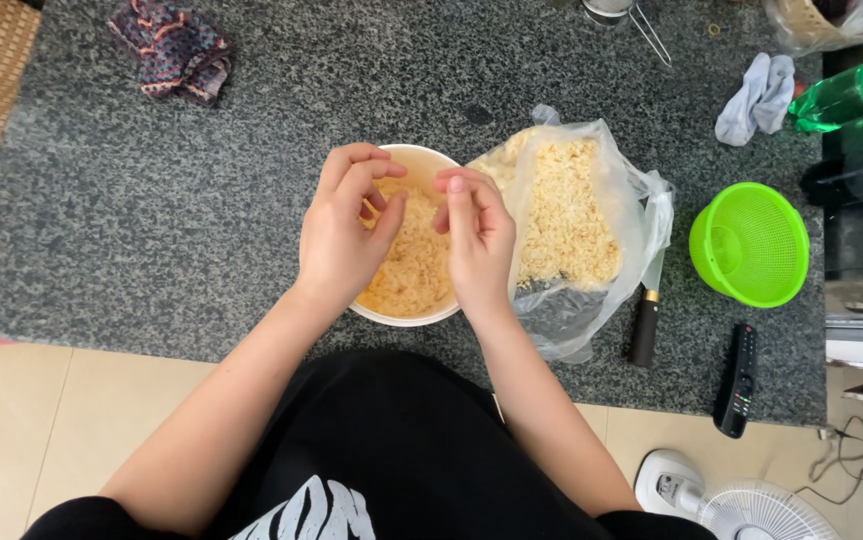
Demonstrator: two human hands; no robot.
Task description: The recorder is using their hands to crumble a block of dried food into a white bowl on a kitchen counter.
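One bowl point(422, 310), one bag point(592, 200), two bottles point(852, 95), two cloths point(177, 50).

- Head view, the sole view: looking almost straight down from above the person's own chest onto a speckled grey counter point(202, 200).
- Facing: the person's body is lying along the bottom edge, both forearms reaching up-frame, the far side of the counter running along the top.
- Nearness: sitting close, the left hand point(347, 230) and right hand point(477, 240) filling the middle over a white bowl point(422, 160).
- Reach: taking in a clear bag point(572, 210) and a green strainer point(752, 243) to the right, a fan point(742, 505) on the tiled floor at the bottom right.
- Overlap: no second view is sharing the scene.
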